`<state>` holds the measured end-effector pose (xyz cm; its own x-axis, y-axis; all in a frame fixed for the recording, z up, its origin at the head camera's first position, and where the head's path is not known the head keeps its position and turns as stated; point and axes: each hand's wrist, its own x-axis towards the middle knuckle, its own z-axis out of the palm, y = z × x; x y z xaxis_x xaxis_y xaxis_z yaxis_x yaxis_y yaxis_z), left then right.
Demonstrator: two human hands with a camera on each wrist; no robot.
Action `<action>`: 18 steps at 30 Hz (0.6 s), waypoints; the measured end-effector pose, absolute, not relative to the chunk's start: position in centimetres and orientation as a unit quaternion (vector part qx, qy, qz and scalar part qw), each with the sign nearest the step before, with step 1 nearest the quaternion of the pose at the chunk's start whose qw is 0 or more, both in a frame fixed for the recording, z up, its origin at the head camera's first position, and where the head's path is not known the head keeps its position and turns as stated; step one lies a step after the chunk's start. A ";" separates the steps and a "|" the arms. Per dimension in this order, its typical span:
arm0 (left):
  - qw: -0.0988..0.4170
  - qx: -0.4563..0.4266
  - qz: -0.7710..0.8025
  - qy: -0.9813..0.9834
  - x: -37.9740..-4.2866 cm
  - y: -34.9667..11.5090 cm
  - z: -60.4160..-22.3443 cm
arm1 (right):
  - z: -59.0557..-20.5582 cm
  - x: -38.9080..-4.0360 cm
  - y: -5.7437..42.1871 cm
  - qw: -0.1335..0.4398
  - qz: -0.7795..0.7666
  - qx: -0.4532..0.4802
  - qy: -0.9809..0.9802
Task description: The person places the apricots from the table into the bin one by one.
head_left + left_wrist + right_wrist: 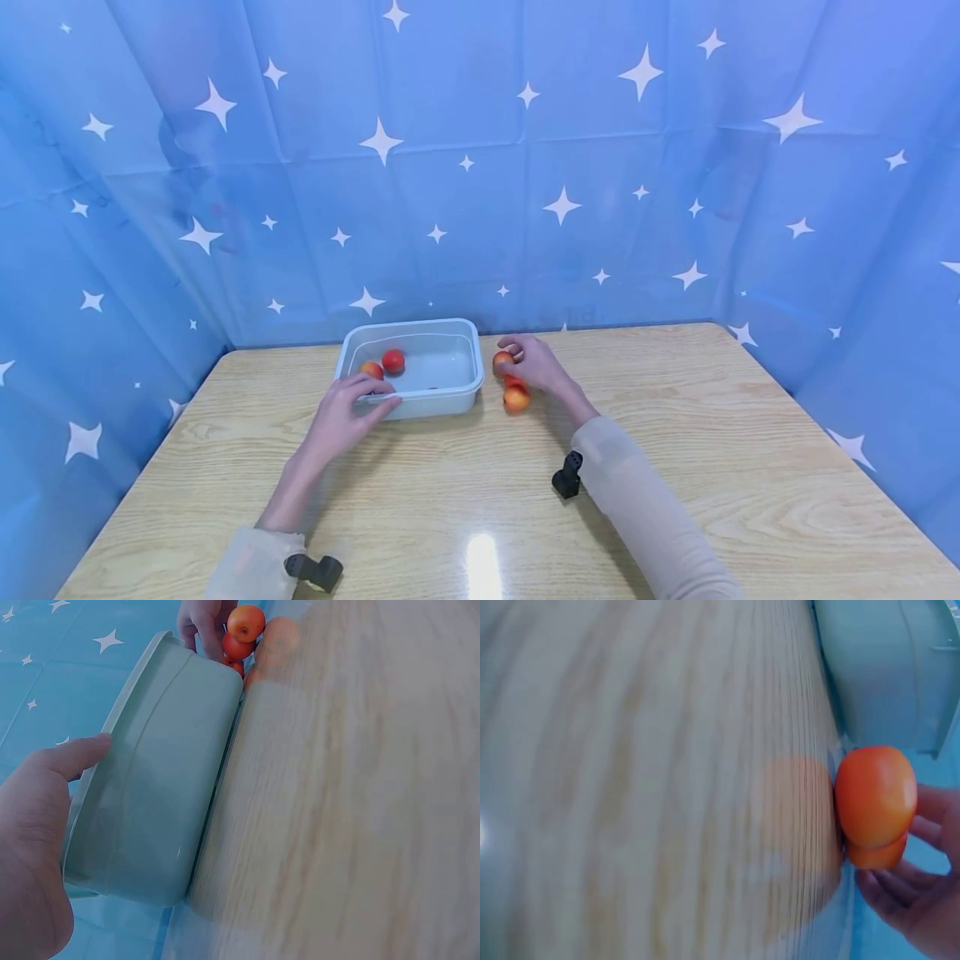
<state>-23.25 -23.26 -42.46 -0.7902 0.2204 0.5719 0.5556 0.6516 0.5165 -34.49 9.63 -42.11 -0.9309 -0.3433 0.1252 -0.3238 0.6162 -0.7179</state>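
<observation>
A pale blue-green plastic tub stands on the table with several red and orange-red apples in it, among them a red apple and an orange-red apple. My left hand pinches the tub's near-left rim; its thumb lies along the rim in the left wrist view. Right of the tub, my right hand curls its thumb and fingers round the farthest apple of a small row. The nearest, an orange-yellow apple, sits on the wood, with a red apple partly hidden between them.
The wood-grain table runs up to a blue curtain with white stars behind it and at both sides. Black wrist cameras sit on both sleeves, one black camera at the right cuff.
</observation>
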 end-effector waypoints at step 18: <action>0.244 -0.223 -0.353 -0.875 -23.2 -23.2 -42.5 | -42.0 -34.1 9.7 -0.002 -0.402 -0.166 0.900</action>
